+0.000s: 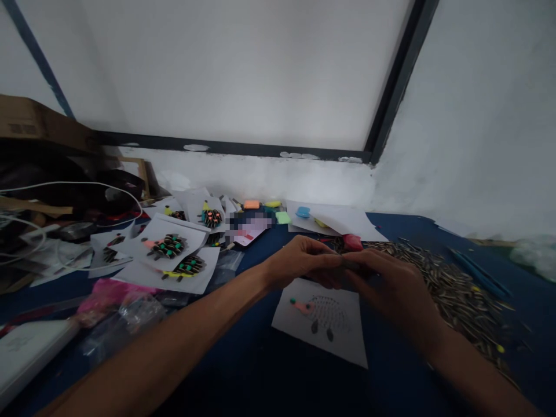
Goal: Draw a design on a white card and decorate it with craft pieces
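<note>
My left hand [304, 260] and my right hand [386, 278] meet at the fingertips above a white sheet of paper [347, 344]. Both have their fingers pinched together; whatever small thing is between them is too dark and blurred to name. On the sheet is a dotted hedgehog-like drawing with a pink clay face [304, 307], a green nose and two dark seeds as feet. To the right of my right hand spreads a large heap of sunflower seeds [460, 301]. A red lump [352, 242] lies just beyond my fingers.
Finished-looking seed-and-clay hedgehogs on paper [167, 246] lie at left, near a pink plastic bag [113, 289]. A phone [252, 229], orange clay [252, 204], green clay [284, 218] and blue clay [303, 212] sit at the back. Blue tweezers [480, 272] rest by the heap.
</note>
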Demonstrator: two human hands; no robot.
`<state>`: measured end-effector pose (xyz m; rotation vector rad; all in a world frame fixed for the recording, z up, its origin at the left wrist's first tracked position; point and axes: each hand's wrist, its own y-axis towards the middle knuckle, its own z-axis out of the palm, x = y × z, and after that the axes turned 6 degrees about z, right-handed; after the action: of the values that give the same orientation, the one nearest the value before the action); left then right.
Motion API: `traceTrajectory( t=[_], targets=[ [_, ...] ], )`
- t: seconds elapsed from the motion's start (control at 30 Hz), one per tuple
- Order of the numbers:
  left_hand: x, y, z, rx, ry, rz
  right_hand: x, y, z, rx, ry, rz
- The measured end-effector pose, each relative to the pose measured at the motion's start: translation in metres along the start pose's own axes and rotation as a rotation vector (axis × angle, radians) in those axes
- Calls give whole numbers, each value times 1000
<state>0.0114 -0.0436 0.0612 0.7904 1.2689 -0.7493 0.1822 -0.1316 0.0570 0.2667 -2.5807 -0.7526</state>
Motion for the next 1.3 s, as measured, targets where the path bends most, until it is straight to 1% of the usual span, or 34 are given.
traceTrajectory(
  t=[0.23,0.33,0.4,0.47,0.57,0.63,0.67,0.7,0.77,0.8,0.83,0.9,0.93,1.03,1.1,1.2,1.3],
  targets=[
    [3,1,4,-53,-30,17,8,-1,2,-95,-74,-63],
    [2,1,5,-38,-6,18,10,-2,4,-123,-129,-83],
    [0,0,4,2,14,7,7,-1,3,-133,-167,-67],
    [-1,-1,1,71,36,-9,1,1,-2,-158,-176,11],
    [-2,-2,-3,120,21,-7,-11,8,-13,-212,-41,255],
    [-2,-1,-6,93,-20,0,-15,11,-16,-194,96,344],
    [-1,0,-7,68,-40,2,-16,12,-16,-128,180,375],
    [0,2,-9,39,-57,5,-15,12,-14,-78,267,388],
    [1,5,-13,-47,-84,28,-13,10,-8,-21,400,370],
    [2,7,-16,-89,-98,57,-12,9,-5,2,422,355],
    [2,8,-18,-133,-103,76,-11,7,-2,25,397,348],
    [3,10,-24,-158,-61,105,-8,5,0,66,312,327],
    [3,11,-26,-228,-20,117,-8,5,0,74,269,319],
    [3,11,-29,-351,169,75,-7,6,-1,56,208,312],
    [5,11,-30,-358,349,39,-9,7,-1,59,201,334],
    [10,10,-30,-299,707,-17,-14,7,4,73,240,378],
    [16,9,-31,-264,1037,-16,-20,5,13,88,396,417]
  ],
)
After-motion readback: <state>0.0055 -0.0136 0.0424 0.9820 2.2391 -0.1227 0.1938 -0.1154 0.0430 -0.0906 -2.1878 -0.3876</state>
